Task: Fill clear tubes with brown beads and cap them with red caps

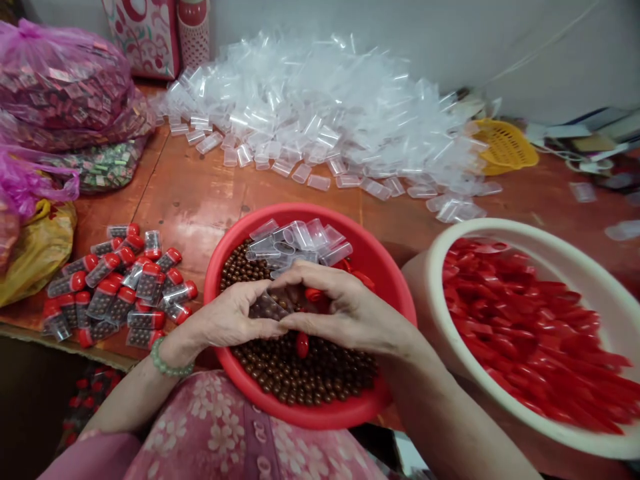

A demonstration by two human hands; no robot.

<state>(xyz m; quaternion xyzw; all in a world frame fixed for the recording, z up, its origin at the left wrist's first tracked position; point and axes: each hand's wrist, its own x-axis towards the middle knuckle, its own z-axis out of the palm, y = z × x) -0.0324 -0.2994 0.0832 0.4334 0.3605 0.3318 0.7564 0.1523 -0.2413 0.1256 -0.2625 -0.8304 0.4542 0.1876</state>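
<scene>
My left hand [233, 313] is closed round a small clear plastic container [270, 307] with dark balls showing inside. My right hand [345, 310] curls in from the other side, its thumb and forefinger closed at the container's end. Within that curl a red cap [314, 293] shows, and another red piece [302, 345] is visible below the thumb; whether the fingers grip them is hidden. Both hands are over a red basin [400, 293] of glossy brown balls [300, 380]. Empty clear containers [300, 240] lie on the balls at the basin's far side.
Filled, red-capped containers [120, 287] lie heaped at left. A large pile of clear containers [320, 113] spreads along the wall, beside a yellow basket [507, 147]. On the right stands a cream tub [435, 280] of red plastic pieces [520, 333]. Bulging pink bags [60, 87] occupy the far left.
</scene>
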